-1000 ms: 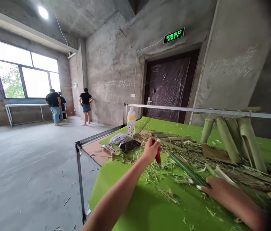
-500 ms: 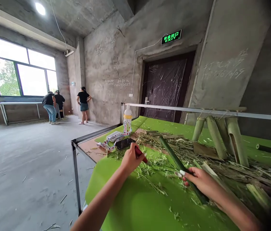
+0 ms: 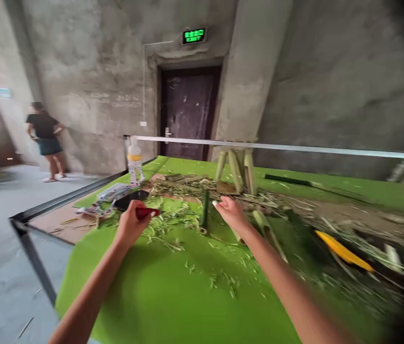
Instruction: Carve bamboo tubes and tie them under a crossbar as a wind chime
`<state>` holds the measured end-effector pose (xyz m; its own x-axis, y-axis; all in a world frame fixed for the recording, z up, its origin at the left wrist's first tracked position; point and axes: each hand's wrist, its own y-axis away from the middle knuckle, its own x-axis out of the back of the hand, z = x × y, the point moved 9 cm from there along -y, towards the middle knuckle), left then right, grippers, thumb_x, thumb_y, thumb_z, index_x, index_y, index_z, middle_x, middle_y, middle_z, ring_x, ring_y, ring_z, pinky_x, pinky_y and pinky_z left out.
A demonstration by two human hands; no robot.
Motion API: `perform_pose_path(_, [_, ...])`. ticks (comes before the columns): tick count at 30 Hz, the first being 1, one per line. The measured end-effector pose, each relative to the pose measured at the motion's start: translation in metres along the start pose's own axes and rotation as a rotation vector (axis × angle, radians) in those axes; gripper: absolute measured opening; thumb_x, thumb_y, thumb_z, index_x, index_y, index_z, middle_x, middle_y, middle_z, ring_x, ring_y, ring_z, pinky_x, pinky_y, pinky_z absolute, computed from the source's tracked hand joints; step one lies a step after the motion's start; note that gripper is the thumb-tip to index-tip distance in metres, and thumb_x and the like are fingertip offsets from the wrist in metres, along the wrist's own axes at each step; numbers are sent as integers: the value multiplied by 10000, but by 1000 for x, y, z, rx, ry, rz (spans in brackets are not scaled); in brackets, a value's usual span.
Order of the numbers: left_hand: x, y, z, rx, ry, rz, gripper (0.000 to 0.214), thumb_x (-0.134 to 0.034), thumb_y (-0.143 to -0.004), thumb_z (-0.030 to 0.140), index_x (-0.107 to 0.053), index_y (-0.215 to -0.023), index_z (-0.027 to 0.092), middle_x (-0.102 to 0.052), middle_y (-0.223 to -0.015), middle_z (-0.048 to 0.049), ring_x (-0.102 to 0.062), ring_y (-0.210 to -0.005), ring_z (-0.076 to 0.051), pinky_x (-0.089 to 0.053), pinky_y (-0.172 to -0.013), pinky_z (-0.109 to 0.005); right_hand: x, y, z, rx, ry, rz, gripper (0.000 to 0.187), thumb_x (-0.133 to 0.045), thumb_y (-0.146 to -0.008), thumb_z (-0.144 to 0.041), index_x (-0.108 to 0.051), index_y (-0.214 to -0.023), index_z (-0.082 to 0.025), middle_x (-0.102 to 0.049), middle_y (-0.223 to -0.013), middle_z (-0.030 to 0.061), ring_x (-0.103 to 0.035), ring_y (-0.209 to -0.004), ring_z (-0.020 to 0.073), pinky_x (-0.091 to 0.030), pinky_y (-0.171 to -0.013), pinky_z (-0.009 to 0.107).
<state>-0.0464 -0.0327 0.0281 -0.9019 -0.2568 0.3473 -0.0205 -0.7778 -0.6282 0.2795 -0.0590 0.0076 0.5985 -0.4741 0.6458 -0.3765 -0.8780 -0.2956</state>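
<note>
Holding a red object [image 3: 145, 212] left of the bamboo tube [image 3: 205, 210]

Toward the left edge of the green surface [image 3: 173, 296], our left hand [image 3: 129, 224] closes around the red object. Next, the bamboo tube lies with its cut end facing the near edge. Just beside it, our right hand [image 3: 234, 213] curls; we cannot tell whether it grips anything.

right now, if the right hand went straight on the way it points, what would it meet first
The right hand would probably meet the dark green, round bamboo tube first, just to its left; depth is unclear, so it might pass above.
</note>
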Motion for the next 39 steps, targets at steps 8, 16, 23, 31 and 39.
perform_pose_path(8, [-3, -8, -2, -8, -209, -92, 227, -593, -585, 384, -454, -646, 215, -617, -616, 13, -552, -540, -165, -387, -519, -230, 103, -3, 76, -314, 552, 4, 289, -619, -735, -347, -612, -887, -102, -634, -940, 209, -617, -905, 314, -467, -726, 370])
perform_pose_path(16, [0, -9, 1, -36, -228, -41, 243, -591, -584, 407, -432, -628, 229, -629, -641, 5, -530, -497, -174, -372, -489, -263, 77, -4, 122, -441, 154, -180, 229, -709, -593, -183, -576, -776, -145, -624, -684, 60, -603, -678, 205, -468, -554, 297])
perform_pose_path(23, [-2, -8, 17, -181, -202, -27, 293, -556, -616, 386, -338, -541, 206, -647, -817, -18, -569, -653, -210, -405, -548, -304, 89, -6, 71, -183, -117, -142, 324, -632, -688, -190, -566, -1001, -141, -628, -1049, 78, -599, -863, 159, -478, -713, 274])
perform_pose_path(31, [-59, -34, 83, -255, -145, -178, 376, -549, -711, 256, -518, -1083, 206, -594, -1038, -87, -599, -824, -225, -511, -691, -361, 77, -4, 30, -65, -214, -75, 272, -633, -717, -223, -581, -969, -134, -639, -1014, 102, -615, -845, 207, -506, -722, 318])
perform_pose_path(39, [-155, -57, 102, -318, -128, -213, 391, -485, -775, 150, -535, -1162, 165, -527, -1102, -130, -562, -947, -237, -490, -850, -385, 70, -12, 81, -212, -129, -43, 154, -605, -732, -269, -623, -806, -135, -668, -803, 78, -614, -723, 187, -467, -622, 274])
